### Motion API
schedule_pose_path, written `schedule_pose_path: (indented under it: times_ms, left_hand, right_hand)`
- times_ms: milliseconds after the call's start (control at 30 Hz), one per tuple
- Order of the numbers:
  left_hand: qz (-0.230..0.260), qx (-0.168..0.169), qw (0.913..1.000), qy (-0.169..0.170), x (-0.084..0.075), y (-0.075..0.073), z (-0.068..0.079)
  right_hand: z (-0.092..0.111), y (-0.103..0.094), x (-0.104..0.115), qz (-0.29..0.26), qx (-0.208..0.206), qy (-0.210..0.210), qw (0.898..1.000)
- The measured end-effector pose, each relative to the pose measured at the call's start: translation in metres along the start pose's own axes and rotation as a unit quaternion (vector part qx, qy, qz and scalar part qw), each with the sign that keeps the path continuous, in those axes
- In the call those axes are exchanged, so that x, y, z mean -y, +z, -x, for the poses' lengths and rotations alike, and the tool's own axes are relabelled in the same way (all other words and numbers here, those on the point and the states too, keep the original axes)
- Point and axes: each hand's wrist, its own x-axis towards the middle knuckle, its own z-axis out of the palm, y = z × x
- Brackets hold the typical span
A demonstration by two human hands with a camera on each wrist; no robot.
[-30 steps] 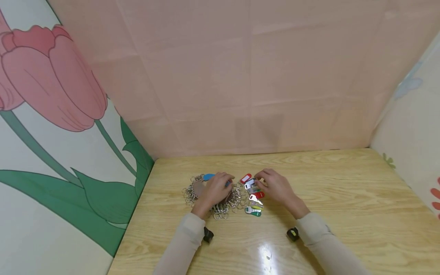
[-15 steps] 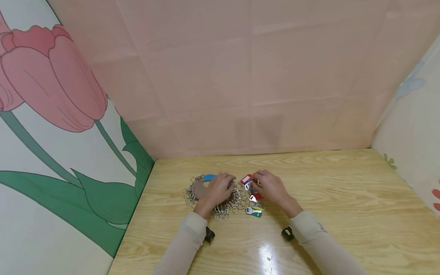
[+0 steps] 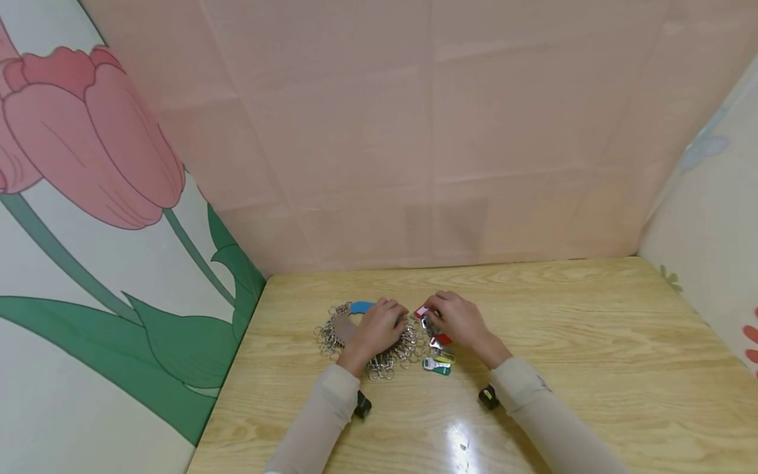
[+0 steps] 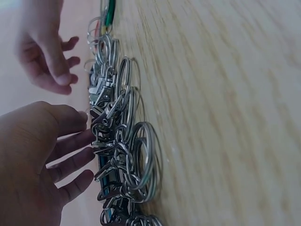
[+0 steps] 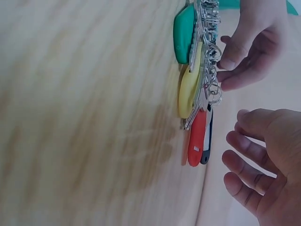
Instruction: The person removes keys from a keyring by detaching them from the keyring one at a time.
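Observation:
My left hand (image 3: 378, 329) is over a round holder with a blue part (image 3: 360, 307) and a brown part (image 3: 343, 328). Many metal clasps with split rings fringe it. In the left wrist view, my left hand's relaxed fingers (image 4: 70, 162) are at the clasps (image 4: 107, 99); contact is hard to judge. Above the tagged keys (image 3: 437, 364) hovers my right hand (image 3: 460, 324). Its fingers (image 5: 242, 190) are loosely bent around nothing in the right wrist view, apart from the green tag (image 5: 183, 37), yellow tag (image 5: 188, 94), red tag (image 5: 196, 141) and black tag (image 5: 206, 153).
Everything lies on a light wood-grain table (image 3: 592, 342). A pink sheet (image 3: 355, 131) covers the wall behind it. To the left stands a panel with a painted tulip (image 3: 89, 138). Each wrist carries a small black device, such as the right one (image 3: 488, 397).
My right hand has moved left over the keys, closer to my left hand. The left hand has shifted only slightly to the right. The keys and clasps look unmoved.

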Motion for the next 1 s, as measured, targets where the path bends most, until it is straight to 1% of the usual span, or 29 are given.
schedule_pose_path:
  times_ms: [300,400,567,800,1000]
  left_hand:
    - [-0.026,0.018,0.9995,0.01,0.0,0.006,-0.004]
    - [-0.039,0.017,0.999,0.016,-0.001,0.007,-0.005]
    - [-0.047,0.009,0.9987,0.02,-0.002,0.008,-0.007]
    - [-0.051,0.012,0.9985,0.016,-0.005,0.007,-0.008]
    - [-0.048,0.023,0.9986,0.008,-0.006,0.008,-0.009]
  right_hand:
    - [-0.008,0.004,0.005,0.01,0.006,-0.012,1.0]
    - [-0.01,0.008,0.006,0.017,0.008,-0.017,1.0]
    - [-0.014,0.015,0.006,0.034,0.008,-0.03,0.999]
    - [-0.017,0.015,0.012,0.03,0.048,-0.016,0.998]
    - [-0.017,0.016,0.016,0.042,0.052,-0.031,0.997]
